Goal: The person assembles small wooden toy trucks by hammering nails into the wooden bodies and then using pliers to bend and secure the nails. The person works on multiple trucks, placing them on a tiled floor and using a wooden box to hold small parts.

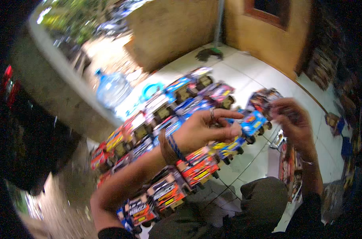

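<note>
My left hand (204, 129) reaches over rows of toy trucks, wearing a ring and wrist bands. Its index finger and thumb stand apart, with a pale spot at the thumb tip that I cannot make out. Just beyond those fingertips is a blue toy truck (253, 122) with black wheels. To its right, my right hand (295, 121) is raised with curled fingers, smeared by motion; whether it holds anything is unclear. Below my left wrist stand orange-and-black toy trucks (169, 194), and a blue-and-yellow one (230, 148) is close by.
Several more colourful toy trucks (161, 109) fill the tiled floor (244, 67) toward the upper left. A large clear-blue water bottle (112, 88) and a light-blue round item (152, 91) lie beyond them. A low wall (79, 93) borders the left. Packed printed pieces (290, 167) lie beside my right forearm.
</note>
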`<state>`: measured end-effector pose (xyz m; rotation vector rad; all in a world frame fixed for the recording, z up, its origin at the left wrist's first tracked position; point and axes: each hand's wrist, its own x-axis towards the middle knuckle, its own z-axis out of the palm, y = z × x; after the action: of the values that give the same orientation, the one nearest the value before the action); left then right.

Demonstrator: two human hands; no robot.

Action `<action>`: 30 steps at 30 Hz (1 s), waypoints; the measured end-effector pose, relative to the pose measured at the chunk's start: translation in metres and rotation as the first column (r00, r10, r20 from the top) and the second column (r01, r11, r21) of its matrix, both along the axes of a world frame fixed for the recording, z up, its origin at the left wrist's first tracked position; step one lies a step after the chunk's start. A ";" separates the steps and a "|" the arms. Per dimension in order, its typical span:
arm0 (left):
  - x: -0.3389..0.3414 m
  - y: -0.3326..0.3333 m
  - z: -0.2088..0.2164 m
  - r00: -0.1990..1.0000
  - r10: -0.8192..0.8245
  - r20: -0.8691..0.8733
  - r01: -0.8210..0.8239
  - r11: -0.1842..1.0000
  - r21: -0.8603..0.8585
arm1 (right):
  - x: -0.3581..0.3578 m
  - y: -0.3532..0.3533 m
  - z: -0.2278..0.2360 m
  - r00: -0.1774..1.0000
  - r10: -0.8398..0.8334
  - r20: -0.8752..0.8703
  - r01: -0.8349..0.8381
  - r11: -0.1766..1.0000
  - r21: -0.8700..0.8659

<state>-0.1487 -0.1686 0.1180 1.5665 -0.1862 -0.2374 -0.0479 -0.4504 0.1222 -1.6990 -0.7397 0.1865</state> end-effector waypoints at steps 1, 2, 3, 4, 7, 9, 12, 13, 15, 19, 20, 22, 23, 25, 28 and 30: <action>-0.012 0.030 -0.004 0.999 0.028 -0.015 -0.030 0.994 -0.103 | 0.005 0.001 0.008 0.997 -0.079 0.006 0.078 0.995 0.065; -0.025 0.064 -0.007 0.994 0.089 0.061 -0.082 0.991 -0.106 | 0.012 -0.002 0.012 0.976 -0.203 0.073 0.199 0.978 0.054; -0.041 0.105 -0.011 0.967 0.253 -0.006 -0.252 0.961 -0.114 | 0.020 -0.003 0.018 0.944 -0.248 0.217 0.244 0.969 0.042; -0.056 0.138 -0.019 0.930 0.368 -0.022 -0.366 0.916 -0.165 | 0.030 -0.009 0.019 0.897 -0.177 0.405 0.202 0.979 -0.021; -0.104 0.233 -0.042 0.741 0.670 -0.040 -0.671 0.741 -0.018 | 0.056 -0.032 0.003 0.914 -0.173 0.366 0.193 0.981 -0.018; -0.130 0.278 -0.064 0.623 0.782 -0.008 -0.776 0.620 0.115 | 0.063 -0.040 -0.016 0.971 -0.134 0.200 0.118 0.989 0.089; -0.146 0.312 -0.101 0.543 0.836 -0.081 -0.837 0.546 0.031 | 0.071 -0.033 -0.043 0.980 -0.141 -0.137 0.171 0.956 0.238; -0.146 0.319 -0.110 0.530 0.845 -0.075 -0.841 0.535 0.083 | 0.073 -0.030 -0.048 0.940 -0.133 -0.315 0.224 0.936 0.271; -0.143 0.326 -0.122 0.503 0.855 -0.124 -0.859 0.511 0.039 | 0.078 -0.020 -0.067 0.895 -0.182 -0.407 0.335 0.877 0.345; -0.130 0.332 -0.121 0.551 0.834 -0.025 -0.798 0.536 0.276 | 0.081 -0.023 -0.096 0.776 -0.190 -0.602 0.386 0.898 0.213; -0.127 0.333 -0.118 0.560 0.828 -0.016 -0.795 0.543 0.272 | 0.081 -0.022 -0.104 0.813 -0.165 -0.558 0.347 0.908 0.237; -0.124 0.333 -0.115 0.579 0.815 0.002 -0.785 0.556 0.274 | 0.082 -0.031 -0.099 0.812 -0.279 -0.513 0.411 0.897 0.162; -0.124 0.334 -0.115 0.588 0.808 -0.029 -0.783 0.578 0.230 | 0.081 -0.035 -0.092 0.793 -0.176 -0.583 0.341 0.922 0.185; -0.125 0.336 -0.115 0.590 0.806 -0.051 -0.774 0.583 0.247 | 0.074 -0.034 -0.095 0.750 -0.210 -0.627 0.365 0.922 0.128; -0.122 0.345 -0.114 0.602 0.797 -0.049 -0.737 0.579 0.348 | 0.062 -0.021 -0.104 0.700 -0.290 -0.652 0.453 0.887 0.092; -0.125 0.352 -0.121 0.608 0.790 -0.083 -0.721 0.593 0.360 | 0.039 -0.016 -0.117 0.661 -0.307 -0.684 0.509 0.854 0.108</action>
<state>-0.2732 0.1831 -0.0032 1.7535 0.7604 0.2559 -0.0084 -0.4659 0.0055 -1.3340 0.1574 0.3068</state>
